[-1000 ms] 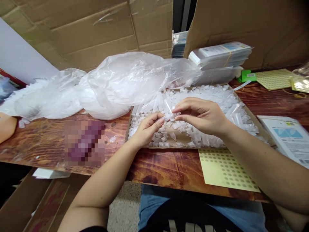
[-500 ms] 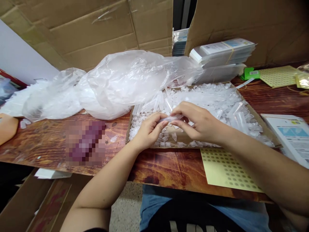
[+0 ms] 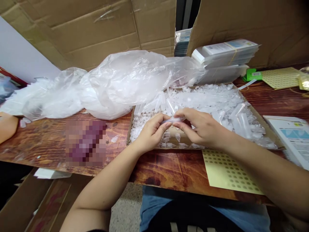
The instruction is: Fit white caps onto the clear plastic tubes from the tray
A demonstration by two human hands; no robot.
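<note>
Between my two hands is a small clear plastic tube, lying roughly level above a shallow cardboard tray. My left hand pinches its left end between thumb and fingers. Thumb and fingertips of my right hand close on the other end, hiding part of it. Many clear plastic pieces fill the tray, some long and tube-like, others short with cone tips. A few cone-tipped pieces lie on the bare cardboard just below my hands.
Behind the tray bulges a large clear plastic bag. Banded stacks of printed cards stand at the back right. A yellow sticker sheet lies under my right forearm, a printed package to the right. A blurred purple object is at left.
My right thumb and fingers have closed in a little around the tube, nearer my left hand. The whole view has shifted slightly; the tray and bag stay put.
</note>
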